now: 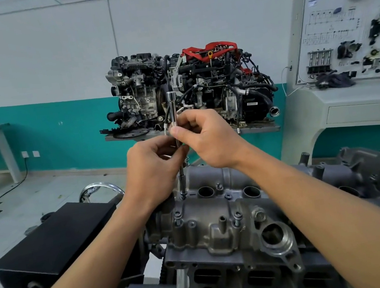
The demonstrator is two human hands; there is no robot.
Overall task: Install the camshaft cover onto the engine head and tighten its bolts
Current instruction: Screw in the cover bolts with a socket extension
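The cover (211,229) sits on the engine head (241,279), near middle. A bolt (183,196) at its far left edge takes an upright extension bar (172,107), whose shaft the left hand (156,171) and right hand (208,138) both pinch with curled fingers. Best held plumb and spun lightly, I judge, so threads start clean.

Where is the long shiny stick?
The stick stands upright in the middle of the head view, pinched by the left hand and right hand, its tip on a bolt of the grey engine cover.
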